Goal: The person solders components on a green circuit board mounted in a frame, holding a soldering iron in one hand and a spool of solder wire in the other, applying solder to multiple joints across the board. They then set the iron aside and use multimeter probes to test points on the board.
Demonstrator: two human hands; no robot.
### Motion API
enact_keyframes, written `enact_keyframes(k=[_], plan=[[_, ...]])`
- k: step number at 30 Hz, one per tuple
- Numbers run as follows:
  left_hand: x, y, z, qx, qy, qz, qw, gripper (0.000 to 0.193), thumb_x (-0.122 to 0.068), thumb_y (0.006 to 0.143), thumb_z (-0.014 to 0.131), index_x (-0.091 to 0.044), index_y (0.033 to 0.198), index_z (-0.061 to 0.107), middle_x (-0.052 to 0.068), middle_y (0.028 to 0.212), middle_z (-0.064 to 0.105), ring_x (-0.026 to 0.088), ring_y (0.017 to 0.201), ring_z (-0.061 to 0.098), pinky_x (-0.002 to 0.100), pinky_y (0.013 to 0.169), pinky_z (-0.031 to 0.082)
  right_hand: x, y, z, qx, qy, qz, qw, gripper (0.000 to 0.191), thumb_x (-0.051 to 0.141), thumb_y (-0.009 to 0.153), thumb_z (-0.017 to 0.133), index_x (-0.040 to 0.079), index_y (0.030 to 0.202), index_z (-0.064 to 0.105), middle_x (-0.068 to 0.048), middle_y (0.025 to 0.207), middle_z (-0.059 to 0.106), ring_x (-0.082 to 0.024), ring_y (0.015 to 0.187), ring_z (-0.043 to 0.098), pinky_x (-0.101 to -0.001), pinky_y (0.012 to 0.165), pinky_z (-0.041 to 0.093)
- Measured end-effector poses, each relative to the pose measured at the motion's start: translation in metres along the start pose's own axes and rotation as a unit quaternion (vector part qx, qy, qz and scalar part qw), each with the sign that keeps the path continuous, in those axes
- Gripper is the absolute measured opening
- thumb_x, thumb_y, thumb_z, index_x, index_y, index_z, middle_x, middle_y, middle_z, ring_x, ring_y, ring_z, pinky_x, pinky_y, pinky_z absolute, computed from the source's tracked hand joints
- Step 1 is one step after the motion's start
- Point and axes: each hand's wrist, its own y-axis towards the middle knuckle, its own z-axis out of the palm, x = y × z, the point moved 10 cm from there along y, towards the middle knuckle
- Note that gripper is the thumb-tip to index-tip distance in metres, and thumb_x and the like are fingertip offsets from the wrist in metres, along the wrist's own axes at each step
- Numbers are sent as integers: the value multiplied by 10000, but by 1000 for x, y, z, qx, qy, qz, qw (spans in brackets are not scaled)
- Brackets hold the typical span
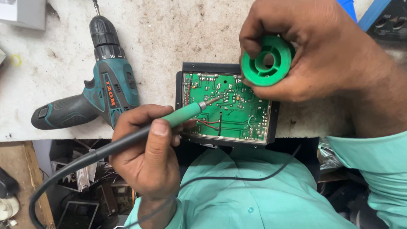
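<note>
My left hand (146, 154) grips a green-handled soldering iron (186, 113). Its metal tip rests on the solder side of a green circuit board (237, 112). The board sits in a black frame (179, 91) at the front edge of the bench. A thick black cable (85, 161) runs from the iron down to the lower left. My right hand (326, 55) holds a green plastic solder spool (267, 61) just above the board's far right corner. Red wires (207, 122) cross the board near the iron.
A teal and black cordless drill (99, 91) lies on the worn white bench (169, 38) to the left of the board. A small yellow ring (16, 60) lies at the far left. Metal clutter (85, 178) sits under the bench. A thin black wire (237, 178) crosses my teal shirt.
</note>
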Motion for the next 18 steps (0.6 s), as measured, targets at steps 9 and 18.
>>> enact_keyframes(k=[9,18], plan=[[-5,6,17,52,111,12,992,178,8,1051,630,81,1213,616,123,951,693,117,798,694,209,744,561,-3,0,-2,5,-44,-25,999,367,59,604,889,36,850,617,-31,739,582,-125,622,577,-270,520,426],[-5,9,23,71,112,7,991,131,14,1069,632,99,1168,621,121,967,692,110,805,674,205,762,561,3,-1,-4,-5,-41,-33,999,324,36,630,864,33,850,626,-51,736,580,-148,638,585,-283,542,442]])
